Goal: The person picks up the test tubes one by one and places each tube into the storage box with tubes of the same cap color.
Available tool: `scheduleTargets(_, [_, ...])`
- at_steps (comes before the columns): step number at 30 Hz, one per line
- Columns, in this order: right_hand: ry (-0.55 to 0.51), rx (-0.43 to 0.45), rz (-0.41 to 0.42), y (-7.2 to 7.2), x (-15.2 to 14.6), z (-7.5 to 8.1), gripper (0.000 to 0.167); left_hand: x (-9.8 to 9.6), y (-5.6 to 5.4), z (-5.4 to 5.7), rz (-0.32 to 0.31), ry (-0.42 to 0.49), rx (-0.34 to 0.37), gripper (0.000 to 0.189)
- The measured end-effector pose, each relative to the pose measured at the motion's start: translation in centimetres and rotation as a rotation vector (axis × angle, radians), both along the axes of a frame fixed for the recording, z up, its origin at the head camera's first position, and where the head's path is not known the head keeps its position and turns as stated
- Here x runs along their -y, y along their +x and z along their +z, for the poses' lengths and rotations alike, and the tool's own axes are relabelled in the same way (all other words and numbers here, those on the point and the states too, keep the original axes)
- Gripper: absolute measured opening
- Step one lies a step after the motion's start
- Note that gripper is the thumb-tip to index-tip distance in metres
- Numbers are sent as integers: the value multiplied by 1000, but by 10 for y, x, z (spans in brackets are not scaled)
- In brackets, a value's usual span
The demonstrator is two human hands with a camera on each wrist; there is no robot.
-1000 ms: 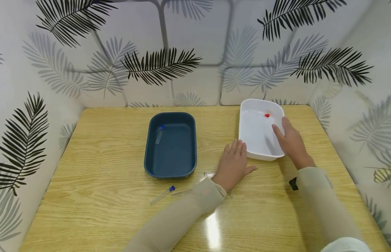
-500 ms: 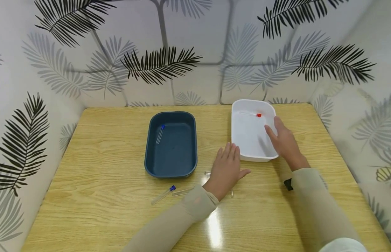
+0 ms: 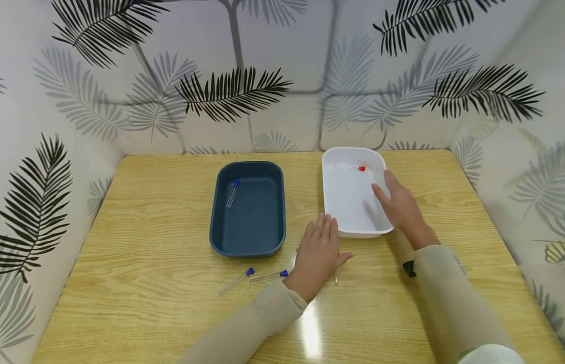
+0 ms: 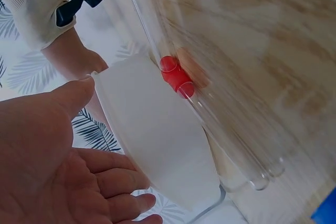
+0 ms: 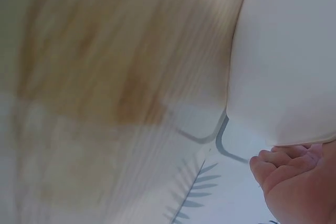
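Note:
The white tray (image 3: 350,202) stands at the right of the table, a red-capped test tube (image 3: 350,168) lying at its far end. My left hand (image 3: 316,253) is at its near left corner with fingers extended; in the left wrist view the thumb (image 4: 79,90) meets the rim. On the opposite side, my right hand (image 3: 402,207) lies along the right rim, thumb spread from the forefinger and over the inside. The right wrist view shows its fingers (image 5: 283,163) by the rim. Red-capped test tubes (image 4: 176,77) lie on the table beneath my left hand, mostly hidden from the head view.
Left of the white tray stands a dark blue tray (image 3: 248,222) with a blue-capped test tube (image 3: 232,194) inside. Two more blue-capped tubes, one angled (image 3: 236,282) and one flatter (image 3: 268,276), lie in front of it. A leaf-patterned wall (image 3: 282,121) borders the table's back.
The white tray has slid left toward the dark blue tray, and both hands have moved left with it. A blue cap hidden by my left sleeve now shows.

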State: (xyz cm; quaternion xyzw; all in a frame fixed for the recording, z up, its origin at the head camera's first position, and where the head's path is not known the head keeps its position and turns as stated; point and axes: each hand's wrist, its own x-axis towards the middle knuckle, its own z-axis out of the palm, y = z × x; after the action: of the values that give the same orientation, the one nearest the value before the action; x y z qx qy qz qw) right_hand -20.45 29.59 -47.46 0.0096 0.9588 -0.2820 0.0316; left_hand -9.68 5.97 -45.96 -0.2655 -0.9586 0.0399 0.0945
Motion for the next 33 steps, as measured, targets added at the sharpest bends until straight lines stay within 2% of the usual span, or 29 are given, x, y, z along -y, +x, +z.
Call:
scheduleTargets(7, [-13,-16,21,2,10,-3,75,9,8,1,3,11,-21,78])
scheduleTargets(14, [-6,-32,42,5,16,-2,76,14,13,1,10,-3,11,77])
scheduleTargets(26, [-4,-43,68,10,25,-2,78,25,21,2,-6,63,-30,75])
scheduleTargets(33, [-11,-54,80,11,29,-2,75,31,24,1,-9,58,-38,70])
